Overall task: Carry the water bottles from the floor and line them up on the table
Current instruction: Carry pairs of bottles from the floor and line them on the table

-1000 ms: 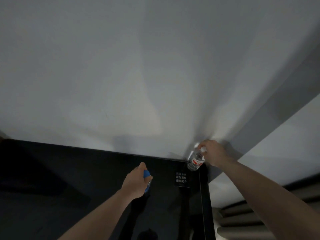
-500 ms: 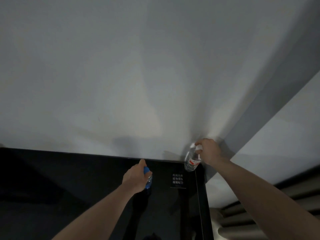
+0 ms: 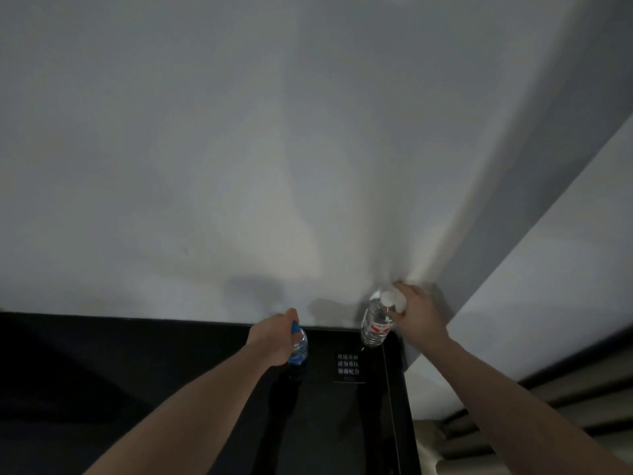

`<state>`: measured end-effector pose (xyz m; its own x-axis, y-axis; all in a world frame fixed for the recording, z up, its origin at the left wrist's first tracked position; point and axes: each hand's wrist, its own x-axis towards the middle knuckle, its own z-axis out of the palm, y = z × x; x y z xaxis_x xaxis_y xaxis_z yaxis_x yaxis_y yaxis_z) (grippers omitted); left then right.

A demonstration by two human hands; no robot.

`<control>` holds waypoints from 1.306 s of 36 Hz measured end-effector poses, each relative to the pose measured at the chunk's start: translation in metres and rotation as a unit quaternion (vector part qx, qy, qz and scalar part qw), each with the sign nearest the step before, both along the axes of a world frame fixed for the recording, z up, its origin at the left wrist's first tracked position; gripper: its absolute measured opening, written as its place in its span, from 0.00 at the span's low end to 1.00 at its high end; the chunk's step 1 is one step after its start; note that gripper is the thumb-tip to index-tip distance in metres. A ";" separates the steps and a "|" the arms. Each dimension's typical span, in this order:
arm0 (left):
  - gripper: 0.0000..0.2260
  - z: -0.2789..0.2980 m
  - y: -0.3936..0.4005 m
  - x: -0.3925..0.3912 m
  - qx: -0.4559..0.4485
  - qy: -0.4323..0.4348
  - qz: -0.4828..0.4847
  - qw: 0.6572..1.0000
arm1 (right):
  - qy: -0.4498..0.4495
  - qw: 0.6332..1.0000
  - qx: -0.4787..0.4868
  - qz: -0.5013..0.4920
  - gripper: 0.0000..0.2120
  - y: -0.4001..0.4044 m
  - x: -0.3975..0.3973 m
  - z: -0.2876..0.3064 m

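Observation:
A clear water bottle with a white cap and red label (image 3: 375,325) stands at the far right corner of the glossy black table (image 3: 137,389). My right hand (image 3: 416,311) grips it around the top. A second clear bottle with a blue cap and blue label (image 3: 298,347) is upright further left, a little nearer to me. My left hand (image 3: 274,339) holds it by the neck, covering most of the cap. Whether its base touches the table is hidden in the dark reflection.
A plain white wall (image 3: 274,149) rises directly behind the table's back edge. A small sign with white characters (image 3: 348,365) lies on the tabletop between the two bottles. Right of the table run dark horizontal slats (image 3: 548,395).
Both hands stay on their bottles. The red-label bottle has come from tilted to more upright at the table's far right corner. The view has tipped slightly upward.

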<state>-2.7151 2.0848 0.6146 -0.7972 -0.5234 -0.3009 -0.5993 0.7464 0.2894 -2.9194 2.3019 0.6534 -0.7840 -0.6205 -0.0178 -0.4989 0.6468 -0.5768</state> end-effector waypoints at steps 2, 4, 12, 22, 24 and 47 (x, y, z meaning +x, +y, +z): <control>0.11 0.004 0.000 -0.010 -0.006 0.001 -0.015 1.000 | -0.006 0.999 -0.032 -0.035 0.27 0.013 0.017 -0.011; 0.14 0.008 0.003 -0.018 -0.010 -0.012 -0.034 0.999 | -0.022 0.998 -0.029 -0.053 0.30 0.027 0.035 -0.027; 0.16 0.004 0.016 -0.038 -0.034 -0.025 -0.079 0.996 | -0.139 0.977 0.159 0.011 0.35 0.069 0.102 -0.093; 0.24 -0.004 0.020 -0.039 -0.041 0.011 -0.150 0.988 | -0.160 0.959 0.231 0.046 0.36 0.073 0.114 -0.110; 0.23 -0.006 0.020 -0.039 -0.030 0.019 -0.131 0.991 | -0.159 0.961 0.222 0.043 0.36 0.071 0.112 -0.111; 0.17 -0.002 0.025 -0.042 -0.032 -0.001 -0.068 0.997 | -0.045 0.991 -0.105 -0.070 0.25 -0.012 0.023 -0.025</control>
<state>-2.7566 2.1101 0.6125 -0.8617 -0.4288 -0.2713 -0.4916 0.8380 0.2370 -2.8968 2.2900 0.6286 -0.8638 -0.5031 0.0264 -0.3529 0.5669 -0.7444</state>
